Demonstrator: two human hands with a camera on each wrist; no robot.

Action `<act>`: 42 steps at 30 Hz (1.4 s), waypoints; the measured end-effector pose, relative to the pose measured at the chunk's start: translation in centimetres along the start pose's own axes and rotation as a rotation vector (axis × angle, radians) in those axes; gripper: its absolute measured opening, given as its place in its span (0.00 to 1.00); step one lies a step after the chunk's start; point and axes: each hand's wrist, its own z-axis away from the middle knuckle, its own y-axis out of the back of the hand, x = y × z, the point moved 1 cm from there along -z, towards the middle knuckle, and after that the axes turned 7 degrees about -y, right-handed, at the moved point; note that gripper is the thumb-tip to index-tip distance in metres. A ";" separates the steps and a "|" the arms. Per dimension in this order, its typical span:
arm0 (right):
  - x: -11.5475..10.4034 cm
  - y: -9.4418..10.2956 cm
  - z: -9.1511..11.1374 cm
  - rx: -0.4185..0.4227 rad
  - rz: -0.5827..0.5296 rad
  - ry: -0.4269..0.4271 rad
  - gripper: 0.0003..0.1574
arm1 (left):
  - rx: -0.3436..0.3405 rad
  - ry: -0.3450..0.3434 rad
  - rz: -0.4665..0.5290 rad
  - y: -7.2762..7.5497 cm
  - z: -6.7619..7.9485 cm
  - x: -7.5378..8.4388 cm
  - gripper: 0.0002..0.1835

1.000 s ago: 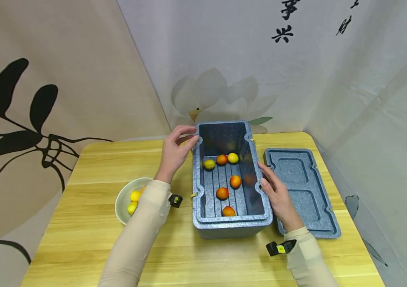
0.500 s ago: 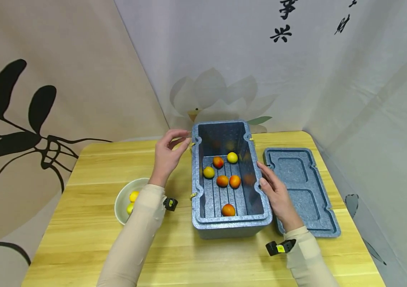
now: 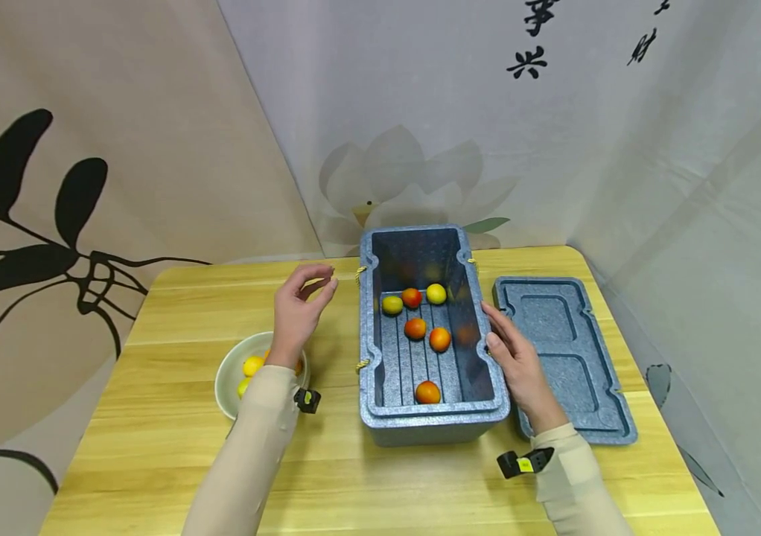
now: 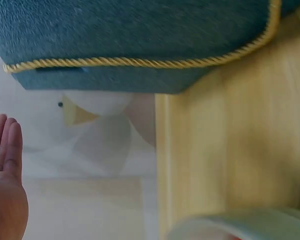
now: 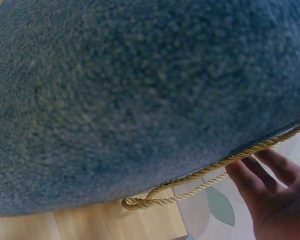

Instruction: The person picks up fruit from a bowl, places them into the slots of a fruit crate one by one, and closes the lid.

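Observation:
My left hand (image 3: 300, 305) hovers between the bowl and the box, fingers loosely bent with nothing between them; its straight fingers show at the edge of the left wrist view. With fingers along the right rim, my right hand (image 3: 517, 365) rests against the deep blue-grey foam box (image 3: 434, 415). In the right wrist view, its fingertips (image 5: 238, 175) lie by the gold rope (image 5: 210, 170) on the box's side. Small round fruits lie scattered on the box floor, among them a yellow one (image 3: 436, 293), a greenish-yellow one (image 3: 392, 304) and several red-orange ones, such as a fruit (image 3: 428, 392) near the front.
To the left stands a pale bowl (image 3: 225, 391) holding yellow and orange fruits, partly hidden by the left forearm. A blue-grey foam lid (image 3: 558, 380) with two recesses lies right of the box. Behind the wooden table (image 3: 173, 461) hangs a printed cloth (image 3: 421, 97).
My left hand has moved from the box's left rim, leftward and toward me. Some fruits have rolled about on the box floor. The right hand keeps its place.

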 end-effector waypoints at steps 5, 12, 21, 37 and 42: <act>0.0 0.0 0.1 -0.005 -0.005 -0.002 0.29 | 0.035 0.038 -0.025 1.6 1.4 -0.5 0.12; 0.1 0.1 0.1 -0.014 -0.011 -0.014 0.29 | 0.083 0.077 -0.052 3.5 3.4 -1.3 0.11; -0.3 0.1 0.0 -0.012 0.000 -0.014 0.29 | 0.091 0.140 -0.057 4.0 4.8 -1.7 0.12; 0.1 0.1 0.0 -0.009 0.004 0.003 0.29 | 0.098 0.191 -0.087 4.4 6.7 -1.5 0.10; 0.1 0.1 0.0 -0.012 0.002 -0.006 0.29 | 0.093 0.184 -0.091 4.7 7.4 -0.9 0.10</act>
